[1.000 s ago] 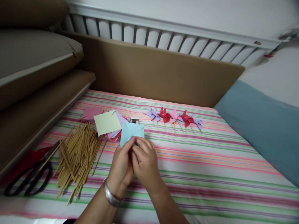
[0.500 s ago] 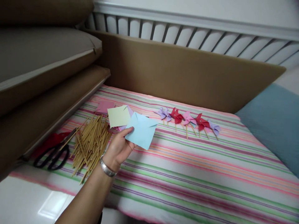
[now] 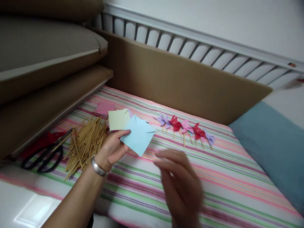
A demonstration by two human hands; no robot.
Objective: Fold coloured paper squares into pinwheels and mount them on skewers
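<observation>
Holding right hand (image 3: pixel 181 182) low in front over the cloth, blurred, apart from the paper; fingers curled, thumb and forefinger parted, can't tell if pinching anything. Grasping blue paper (image 3: pixel 140 136) by its left corner in left hand (image 3: pixel 115 148), thumb on top, fingers beneath; probably gripped by the edge to leave face and cut corners uncovered. Silver bracelet (image 3: pixel 99 166) on left wrist.

To the left: black-handled scissors (image 3: pixel 42 160) beside a red item (image 3: pixel 45 139), unclear what; then a loose heap of thin sticks (image 3: pixel 86 142), likely piled there for easy left-side reach. Just past the sticks: yellow paper (image 3: pixel 118 120), partly behind the blue, plus pink paper (image 3: pixel 105 107) and a bit of lilac, probably grouped to stay handy. Farther right: pinwheels (image 3: pixel 175 123) in a row, handles toward the near side, likely set aside to avoid crushing.

Glossy white surface (image 3: pixel 28 202) at lower left, past the edge of the striped cloth (image 3: pixel 232 171). Stacked brown cushions (image 3: pixel 47 76) along the left. At the back: upright brown panel (image 3: pixel 178 76), blue panel (image 3: pixel 268 139) to the right, white slatted rail (image 3: pixel 199 50) behind, pale wall (image 3: pixel 201 15) above.
</observation>
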